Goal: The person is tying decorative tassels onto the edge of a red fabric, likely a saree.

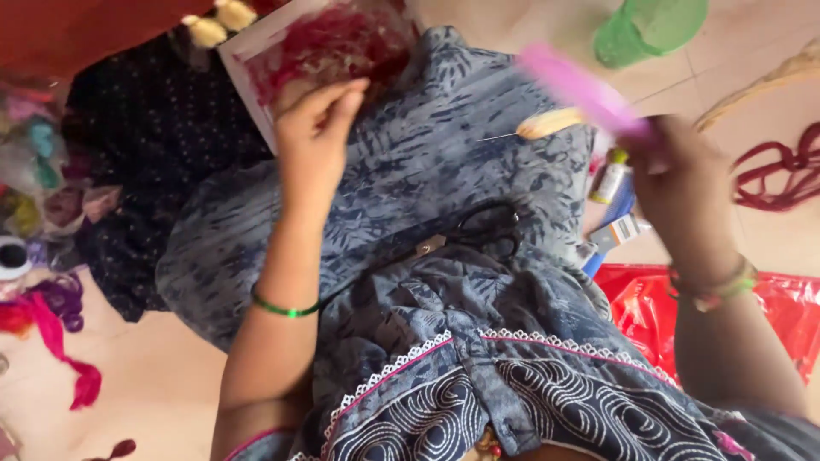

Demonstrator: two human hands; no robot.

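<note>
Blue printed fabric (444, 171) covered the person's lap and filled the middle of the view, with black scissors (487, 229) lying on it. Beside it on the person's right lay a red plastic bag (649, 307) on the pale floor (154, 384). At the top, a white-edged clear packet of dark red fibre (333, 43) rested against the far edge of the fabric. The left hand (316, 128) reached to the packet's near edge, thumb and fingertips (346, 92) pinched together on a wisp of the red fibre. The right hand (675, 171) was raised over the floor, fingers closed round the end of a pink comb (572, 85), blurred. Just below the comb lay a small yellow tuft (551, 124) on a thin wire, on the fabric. A green cup (641, 30) stood beyond.
</note>
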